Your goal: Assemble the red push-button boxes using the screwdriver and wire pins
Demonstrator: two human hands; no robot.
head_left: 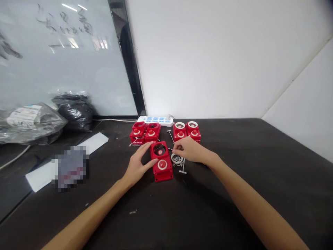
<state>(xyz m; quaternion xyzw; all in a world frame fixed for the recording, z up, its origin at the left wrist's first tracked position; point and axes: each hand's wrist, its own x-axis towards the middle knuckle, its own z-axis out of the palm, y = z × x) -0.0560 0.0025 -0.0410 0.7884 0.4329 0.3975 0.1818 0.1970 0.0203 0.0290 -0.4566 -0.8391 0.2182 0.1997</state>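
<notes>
A red alarm box (163, 173) with a round dark opening and a red button in a pale ring lies in front of me. My left hand (137, 165) grips its left side, thumb on the front face and fingers along the upper edge. Just right of the box, my right hand (188, 149) is closed in a pinch. A thin pale sliver shows at its fingertips; what they hold is too small to tell. Below that hand, a white ring (177, 159) encloses small pale pieces. A T-handled metal tool (183, 171) lies close by.
Red boxes stand at the back left (152, 132) and, with white rings, at the back right (193, 131). A second T-handled tool (170, 133) lies between them. Behind is a white power strip (156, 120). Plastic-wrapped bags (74, 111) and a white strip (97, 143) are left.
</notes>
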